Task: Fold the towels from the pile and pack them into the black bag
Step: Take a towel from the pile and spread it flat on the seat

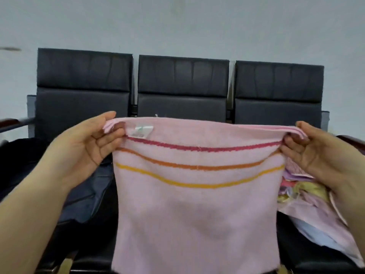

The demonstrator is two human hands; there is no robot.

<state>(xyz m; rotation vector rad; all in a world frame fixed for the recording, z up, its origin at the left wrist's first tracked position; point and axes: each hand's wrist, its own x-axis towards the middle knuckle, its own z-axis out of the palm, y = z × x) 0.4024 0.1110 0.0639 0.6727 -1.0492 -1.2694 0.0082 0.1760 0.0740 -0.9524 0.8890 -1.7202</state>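
Between both hands hangs a pink towel (pixel 197 194), its label (pixel 143 131) unreadable.

Both hands (pixel 197 143) pinch the pink towel (pixel 197 204) up.

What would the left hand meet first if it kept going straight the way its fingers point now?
The left hand points rightward and slightly up along the pink towel, whose top corner is already in its grip. Straight on, it would probably only bunch that towel toward the right hand. Depth to the black seats behind is unclear.
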